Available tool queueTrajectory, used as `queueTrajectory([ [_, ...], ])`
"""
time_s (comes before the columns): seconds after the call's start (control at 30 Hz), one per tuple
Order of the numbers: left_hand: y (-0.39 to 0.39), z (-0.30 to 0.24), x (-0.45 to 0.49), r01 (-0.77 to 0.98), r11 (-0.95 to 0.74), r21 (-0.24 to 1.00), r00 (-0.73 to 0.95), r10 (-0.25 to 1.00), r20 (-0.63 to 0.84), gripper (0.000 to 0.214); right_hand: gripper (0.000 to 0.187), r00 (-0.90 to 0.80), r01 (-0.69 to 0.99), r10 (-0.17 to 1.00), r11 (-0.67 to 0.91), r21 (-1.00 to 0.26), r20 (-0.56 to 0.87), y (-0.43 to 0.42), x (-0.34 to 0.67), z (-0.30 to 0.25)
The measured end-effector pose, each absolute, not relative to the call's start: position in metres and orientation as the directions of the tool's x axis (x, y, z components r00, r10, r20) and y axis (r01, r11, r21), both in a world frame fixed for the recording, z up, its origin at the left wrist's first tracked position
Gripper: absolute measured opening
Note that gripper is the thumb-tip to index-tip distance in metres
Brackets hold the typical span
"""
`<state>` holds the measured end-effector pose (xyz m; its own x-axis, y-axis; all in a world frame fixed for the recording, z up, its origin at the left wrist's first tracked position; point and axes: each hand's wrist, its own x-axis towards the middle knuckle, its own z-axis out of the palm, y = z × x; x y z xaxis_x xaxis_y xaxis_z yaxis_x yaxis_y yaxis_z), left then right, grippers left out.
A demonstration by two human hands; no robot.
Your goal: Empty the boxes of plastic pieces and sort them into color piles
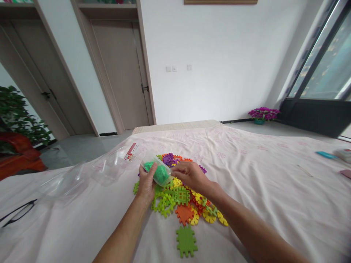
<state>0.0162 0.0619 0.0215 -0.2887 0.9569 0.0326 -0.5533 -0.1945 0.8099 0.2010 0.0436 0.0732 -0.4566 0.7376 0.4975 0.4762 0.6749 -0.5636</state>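
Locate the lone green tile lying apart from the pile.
Head view, bottom centre: the lone green tile lies flat on the pink bedsheet, just below the orange tile.

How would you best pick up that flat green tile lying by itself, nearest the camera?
Come from above and pinch two opposite notched edges of the green tile. It lies flat on the sheet, clear of the pile, so its sides are likely free.

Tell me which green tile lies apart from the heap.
The darker green tile nearest the camera, alone on the sheet; the other green tiles overlap their neighbours.
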Motion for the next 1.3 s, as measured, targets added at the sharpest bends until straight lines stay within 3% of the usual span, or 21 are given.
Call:
queueTrajectory([
  [0.4, 0.067, 0.013, 0.006, -0.481, -0.245, 0.842, -0.282, 0.953, 0.116, 0.057, 0.021, -0.510, 0.381, 0.734, 0.659, -0.648, 0.447, 0.048, 0.204, 0.066],
  [0.57, 0.067, 0.015, 0.002, -0.481, -0.272, 0.834, -0.289, 0.947, 0.143, 0.062, 0.027, -0.569, 0.355, 0.667, 0.727, -0.588, 0.481, 0.049, 0.206, 0.068],
  [0.73, 0.064, 0.018, 0.003, -0.524, -0.260, 0.811, -0.261, 0.955, 0.138, 0.061, 0.025, -0.515, 0.503, 0.692, 0.722, -0.475, 0.506, 0.047, 0.206, 0.069],
  [0.93, 0.065, 0.016, 0.003, -0.532, -0.228, 0.815, -0.241, 0.964, 0.112, 0.067, 0.020, -0.340, 0.781, 0.818, 0.521, -0.345, 0.465, 0.039, 0.194, 0.060],
  [1.13, 0.062, 0.017, 0.009, -0.457, -0.224, 0.861, -0.214, 0.967, 0.138, 0.085, 0.017, -0.345, 0.838, 0.839, 0.477, -0.265, 0.421, 0.040, 0.189, 0.051],
  [1.3, 0.059, 0.031, 0.013, -0.396, -0.235, 0.888, -0.198, 0.966, 0.167, 0.095, 0.018, -0.317, 0.839, 0.860, 0.451, -0.304, 0.400, 0.047, 0.198, 0.056],
])
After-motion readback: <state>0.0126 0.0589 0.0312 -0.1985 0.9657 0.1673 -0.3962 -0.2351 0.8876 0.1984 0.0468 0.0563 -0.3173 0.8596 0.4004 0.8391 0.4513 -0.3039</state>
